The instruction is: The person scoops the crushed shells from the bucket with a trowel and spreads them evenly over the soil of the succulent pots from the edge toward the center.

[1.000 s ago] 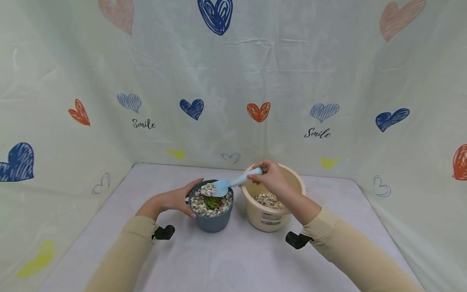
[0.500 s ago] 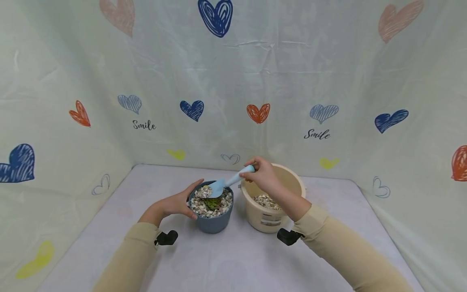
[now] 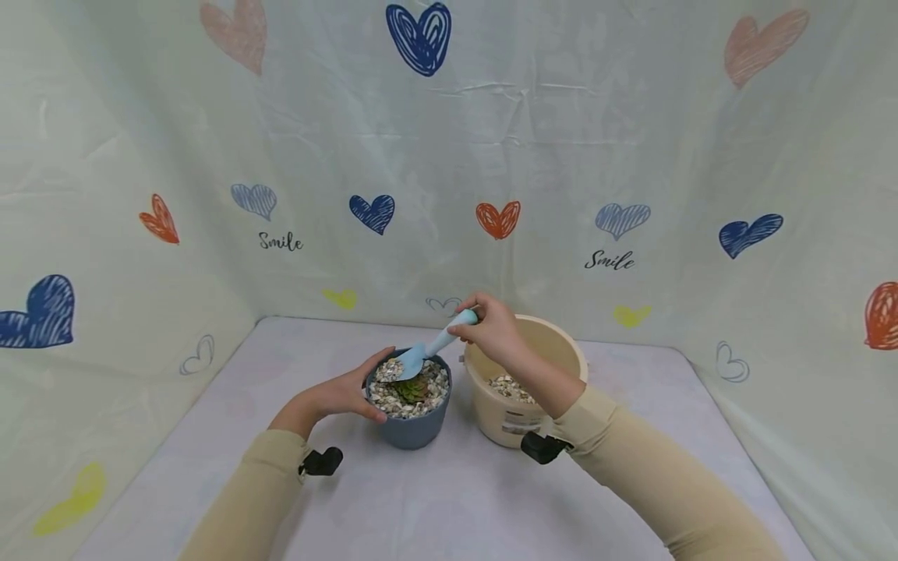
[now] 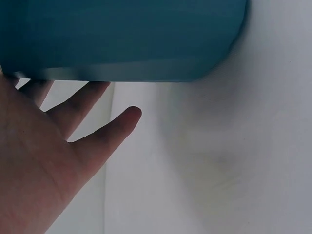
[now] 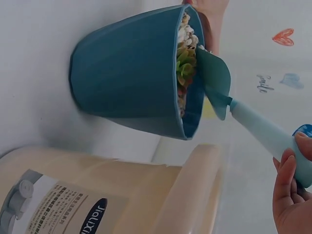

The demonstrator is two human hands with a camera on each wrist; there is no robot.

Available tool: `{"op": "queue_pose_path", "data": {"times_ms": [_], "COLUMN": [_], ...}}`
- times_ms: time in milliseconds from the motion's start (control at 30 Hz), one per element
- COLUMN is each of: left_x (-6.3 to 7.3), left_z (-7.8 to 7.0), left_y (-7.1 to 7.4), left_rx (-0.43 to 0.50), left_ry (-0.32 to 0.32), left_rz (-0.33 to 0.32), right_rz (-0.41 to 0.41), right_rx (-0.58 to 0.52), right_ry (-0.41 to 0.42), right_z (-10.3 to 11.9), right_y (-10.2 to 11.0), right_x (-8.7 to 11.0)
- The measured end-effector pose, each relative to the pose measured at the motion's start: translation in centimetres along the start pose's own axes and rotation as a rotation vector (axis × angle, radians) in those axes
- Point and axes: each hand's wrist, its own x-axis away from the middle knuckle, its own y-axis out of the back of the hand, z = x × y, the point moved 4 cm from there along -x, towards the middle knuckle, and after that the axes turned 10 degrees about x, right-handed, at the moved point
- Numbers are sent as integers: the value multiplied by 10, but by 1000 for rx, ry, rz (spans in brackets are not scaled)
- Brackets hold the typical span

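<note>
A blue-grey flower pot point(image 3: 412, 432) with pale gravel holds a small green succulent point(image 3: 412, 391). My left hand point(image 3: 340, 394) grips the pot's left side, thumb near the front and fingers towards the back. In the left wrist view, the outermost finger point(image 4: 109, 139) sticks out straight, apart from the pot point(image 4: 126, 44). My right hand point(image 3: 494, 331) pinches the handle of a light blue hand trowel point(image 3: 443, 339). Its blade tilts down over the pot's left back part, with gravel at the tip. The right wrist view shows the trowel blade point(image 5: 214, 80) at the pot's rim, beside the succulent.
Right of the pot stands a cream bucket point(image 3: 496, 421) with gravel point(image 3: 510, 388) inside, under my right forearm. A label point(image 5: 63, 207) is on its side. Both stand on a white-covered table point(image 3: 435, 506). Behind hangs a pale curtain point(image 3: 449, 140) with printed hearts.
My right hand has moved left and slightly up, so the trowel handle stands steeper and the blade has shifted left over the pot. The left hand stays on the pot.
</note>
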Motion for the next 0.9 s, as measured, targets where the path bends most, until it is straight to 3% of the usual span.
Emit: {"op": "queue_pose_path", "data": {"times_ms": [500, 900], "left_x": [3, 5], "left_z": [-1, 0], "left_y": [-12, -23], "left_rx": [-16, -7], "left_ry": [65, 62], "left_rz": [-122, -200], "right_rz": [-21, -28], "right_rx": [53, 96], "right_ry": [66, 120], "right_z": [15, 25], "right_y": [3, 1], "right_x": [7, 5]}}
